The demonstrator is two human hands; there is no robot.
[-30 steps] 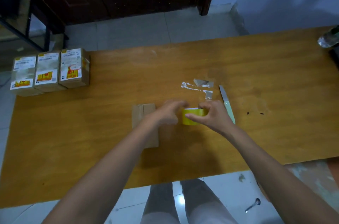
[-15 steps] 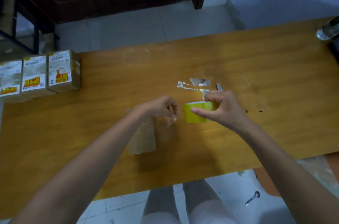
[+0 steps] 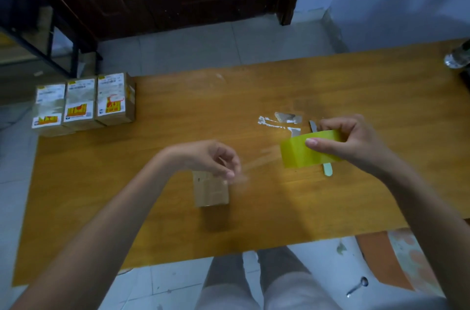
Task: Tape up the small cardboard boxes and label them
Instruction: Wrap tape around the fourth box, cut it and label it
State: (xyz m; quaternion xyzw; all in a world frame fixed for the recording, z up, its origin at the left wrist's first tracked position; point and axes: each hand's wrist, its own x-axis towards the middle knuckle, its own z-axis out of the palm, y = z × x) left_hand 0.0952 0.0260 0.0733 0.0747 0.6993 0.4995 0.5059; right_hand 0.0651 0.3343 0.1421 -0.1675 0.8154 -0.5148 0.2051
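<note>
A plain small cardboard box [image 3: 210, 191] lies on the wooden table [image 3: 356, 96] near the front middle. My right hand [image 3: 348, 143] grips a yellow tape roll [image 3: 302, 154], held above the table to the right of the box. A clear strip of tape [image 3: 256, 164] stretches from the roll leftward to my left hand [image 3: 211, 159], which pinches its free end just above the box's far edge. Three labelled boxes [image 3: 84, 102] stand in a row at the table's far left corner.
A knife with a pale green handle [image 3: 326, 170] lies on the table, partly hidden under the roll and my right hand. Scraps of torn tape [image 3: 279, 121] stick to the tabletop behind it. A clear bottle [image 3: 457, 58] lies at the far right edge.
My right hand lifted the roll up and to the right while my left hand drew the tape's end leftward, so the strip between them has grown longer. The plain box has not moved.
</note>
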